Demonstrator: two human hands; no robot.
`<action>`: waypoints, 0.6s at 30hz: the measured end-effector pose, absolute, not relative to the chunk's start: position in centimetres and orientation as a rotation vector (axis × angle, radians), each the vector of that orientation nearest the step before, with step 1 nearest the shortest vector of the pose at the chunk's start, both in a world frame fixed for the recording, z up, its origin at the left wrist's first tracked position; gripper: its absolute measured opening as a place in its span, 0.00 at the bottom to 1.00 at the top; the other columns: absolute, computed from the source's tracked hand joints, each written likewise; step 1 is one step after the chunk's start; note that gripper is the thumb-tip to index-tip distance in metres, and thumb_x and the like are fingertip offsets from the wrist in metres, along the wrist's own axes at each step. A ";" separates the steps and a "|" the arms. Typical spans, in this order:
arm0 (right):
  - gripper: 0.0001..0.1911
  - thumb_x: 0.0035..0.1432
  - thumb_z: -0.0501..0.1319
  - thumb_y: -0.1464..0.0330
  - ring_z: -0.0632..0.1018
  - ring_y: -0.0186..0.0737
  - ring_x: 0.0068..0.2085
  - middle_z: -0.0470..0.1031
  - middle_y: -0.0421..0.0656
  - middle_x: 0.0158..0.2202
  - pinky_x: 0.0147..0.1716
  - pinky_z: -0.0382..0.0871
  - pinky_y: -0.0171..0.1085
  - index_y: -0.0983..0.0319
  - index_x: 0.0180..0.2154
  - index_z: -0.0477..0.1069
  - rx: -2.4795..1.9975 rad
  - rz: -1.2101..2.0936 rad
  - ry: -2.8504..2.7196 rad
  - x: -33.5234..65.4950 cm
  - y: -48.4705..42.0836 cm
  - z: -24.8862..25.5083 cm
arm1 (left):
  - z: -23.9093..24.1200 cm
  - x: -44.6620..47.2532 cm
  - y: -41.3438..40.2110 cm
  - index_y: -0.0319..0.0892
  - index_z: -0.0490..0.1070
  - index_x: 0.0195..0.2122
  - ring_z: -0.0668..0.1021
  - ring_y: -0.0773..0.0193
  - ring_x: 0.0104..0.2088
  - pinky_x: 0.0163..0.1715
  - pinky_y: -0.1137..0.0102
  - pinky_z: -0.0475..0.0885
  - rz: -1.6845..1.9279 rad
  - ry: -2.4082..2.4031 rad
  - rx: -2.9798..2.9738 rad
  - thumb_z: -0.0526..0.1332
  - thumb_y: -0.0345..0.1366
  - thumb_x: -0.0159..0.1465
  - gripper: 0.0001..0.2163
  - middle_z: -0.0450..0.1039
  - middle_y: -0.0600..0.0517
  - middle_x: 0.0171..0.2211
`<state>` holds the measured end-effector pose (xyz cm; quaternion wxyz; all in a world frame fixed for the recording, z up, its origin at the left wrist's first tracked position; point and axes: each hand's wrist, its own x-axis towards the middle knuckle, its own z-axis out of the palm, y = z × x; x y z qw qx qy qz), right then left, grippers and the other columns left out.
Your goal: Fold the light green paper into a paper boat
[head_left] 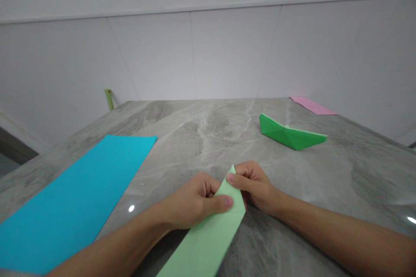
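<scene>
A light green sheet of folded paper (208, 242) is held between my two hands, its pointed end facing away from me and its near end running out of the bottom of the view. My left hand (204, 201) grips it from the left, thumb flat on top and fingers curled beneath. At the pointed tip, my right hand (251, 184) pinches the paper between thumb and bent fingers. The undersides of both grips are hidden by the paper.
On the grey marbled table (201, 138), a blue sheet of paper (81, 199) lies to the left. A folded green paper boat (290, 134) stands at the right, with a pink paper (313, 106) behind it by the white wall (227, 56).
</scene>
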<state>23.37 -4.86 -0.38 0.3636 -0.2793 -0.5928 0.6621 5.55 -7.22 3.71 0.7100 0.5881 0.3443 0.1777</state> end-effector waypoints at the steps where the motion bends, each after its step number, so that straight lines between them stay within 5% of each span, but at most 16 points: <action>1: 0.25 0.54 0.60 0.52 0.57 0.26 0.12 0.61 0.36 0.10 0.11 0.44 0.29 0.64 0.16 0.64 -0.725 1.688 -1.512 23.3 -4.8 -0.3 | 3.7 5.6 -7.3 0.39 0.69 0.23 0.58 0.76 0.14 0.14 0.78 0.52 0.389 0.763 1.300 0.62 0.55 0.55 0.21 0.60 0.58 0.17; 8: 0.21 0.56 0.59 0.59 0.57 0.27 0.13 0.59 0.35 0.08 0.15 0.47 0.30 0.63 0.16 0.63 -0.846 1.361 -1.249 23.7 -2.7 -0.4 | 2.9 5.9 -8.2 0.39 0.64 0.18 0.59 0.75 0.13 0.12 0.77 0.52 0.221 0.729 1.339 0.61 0.54 0.56 0.22 0.58 0.58 0.14; 14: 0.26 0.59 0.53 0.53 0.61 0.30 0.15 0.63 0.38 0.12 0.15 0.50 0.31 0.64 0.17 0.65 -0.741 1.517 -1.424 24.0 -3.1 -0.2 | 2.6 5.8 -7.1 0.39 0.67 0.21 0.63 0.74 0.15 0.13 0.78 0.55 0.459 0.817 1.318 0.61 0.51 0.57 0.19 0.63 0.56 0.17; 18: 0.27 0.58 0.55 0.52 0.56 0.27 0.16 0.56 0.35 0.13 0.15 0.46 0.30 0.63 0.16 0.59 -0.749 1.496 -1.551 23.9 -3.8 0.0 | 2.4 6.1 -7.1 0.39 0.65 0.20 0.62 0.74 0.15 0.14 0.78 0.55 0.423 0.843 1.358 0.60 0.52 0.57 0.20 0.61 0.56 0.17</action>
